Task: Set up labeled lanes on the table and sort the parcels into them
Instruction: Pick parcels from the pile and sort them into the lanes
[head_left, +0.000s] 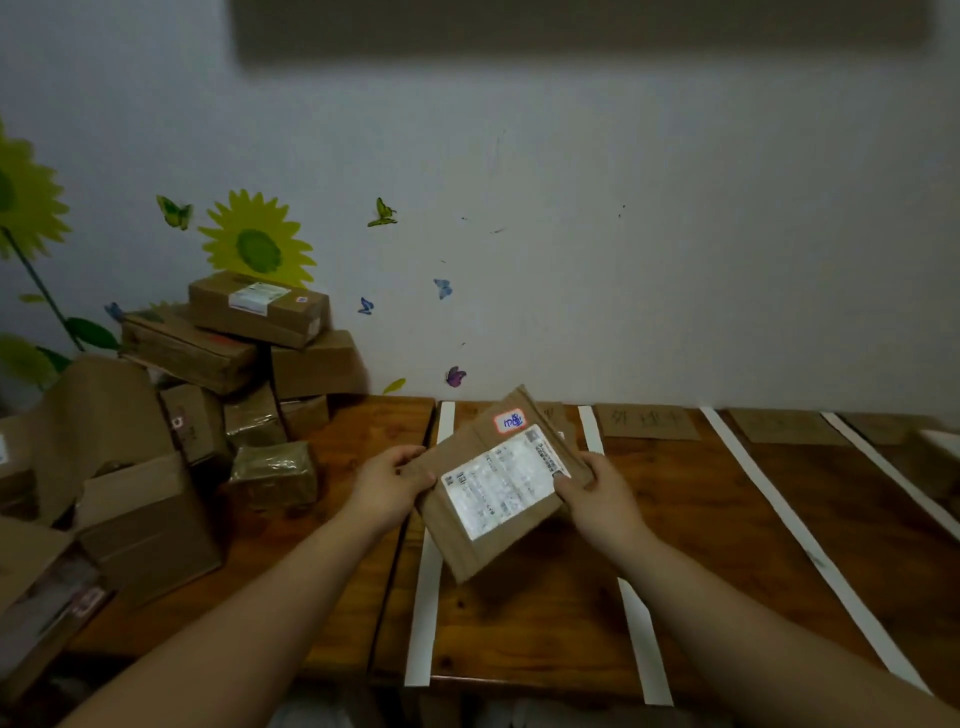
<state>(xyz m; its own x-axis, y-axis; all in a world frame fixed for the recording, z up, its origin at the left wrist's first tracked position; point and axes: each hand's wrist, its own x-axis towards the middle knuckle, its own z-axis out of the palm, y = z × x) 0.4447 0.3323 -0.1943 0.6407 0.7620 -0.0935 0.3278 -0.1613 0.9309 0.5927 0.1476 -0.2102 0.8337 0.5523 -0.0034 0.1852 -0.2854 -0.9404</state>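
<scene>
Your left grip (387, 486) and right grip (597, 493) clasp one flat parcel (467, 545) by its side edges.
It tilts over the counter (701, 519) between two white tape strips (426, 597); a cardboard label (647, 422) lies beyond your right grip, the parcel pile (208, 374) well left of your left.

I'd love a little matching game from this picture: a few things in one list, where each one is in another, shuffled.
Things:
1. flat parcel
2. pile of boxes
3. white tape strips
4. cardboard label

Places:
A. lying flat at the far edge of the table, by the wall
B. held above the table by the left hand and right hand
C. stacked at the table's left end
D. running front to back across the tabletop

Pairs: 1-B, 2-C, 3-D, 4-A
</scene>
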